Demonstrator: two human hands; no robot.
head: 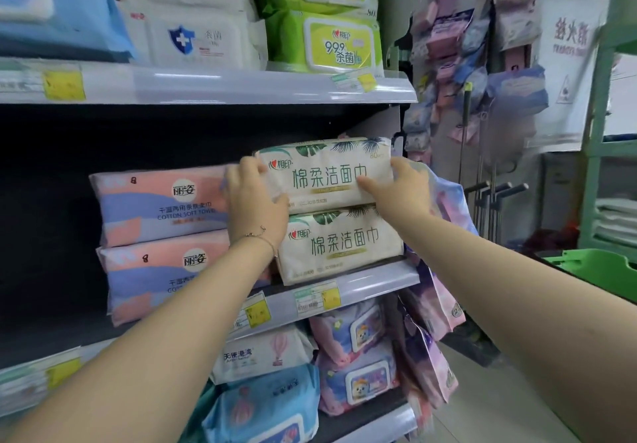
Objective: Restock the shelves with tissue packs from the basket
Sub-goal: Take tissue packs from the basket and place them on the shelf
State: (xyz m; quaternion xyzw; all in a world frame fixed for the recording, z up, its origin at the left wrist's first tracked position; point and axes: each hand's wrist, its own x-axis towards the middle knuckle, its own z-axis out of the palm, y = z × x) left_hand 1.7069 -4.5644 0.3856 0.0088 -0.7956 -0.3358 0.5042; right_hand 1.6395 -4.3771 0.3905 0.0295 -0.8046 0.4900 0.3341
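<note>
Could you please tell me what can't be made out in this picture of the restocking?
All in the head view:
- Green basket: only a corner shows. The right forearm and the frame edge cut it off, so its contents are unseen.
- Price tags: the print is too small and blurred to read.
- Hanging packs: blurred, labels unreadable.
- Whatever stands behind the top cream pack is hidden by the pack, which the left hand and right hand grip.

Green basket (586, 266) mostly hidden; price tags (63, 85) blurred, unreadable.
</note>
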